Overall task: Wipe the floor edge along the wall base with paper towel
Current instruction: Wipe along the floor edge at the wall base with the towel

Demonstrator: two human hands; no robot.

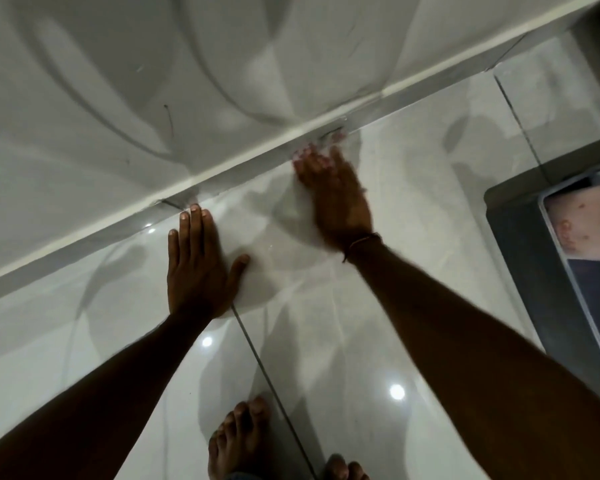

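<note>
My right hand lies palm down on the glossy white floor tile, blurred by motion, its fingertips at the grey skirting strip along the wall base. A pale, blurred paper towel shows under its palm and to its left, pressed flat on the floor. My left hand rests flat on the tile further left with nothing in it. Its fingers are straight, the thumb is spread, and the fingertips touch the skirting. The white wall rises behind the strip.
A dark grey mat lies at the right with a clear plastic container on it. My bare feet stand at the bottom centre. A dark grout line runs between the tiles from my left hand toward my feet.
</note>
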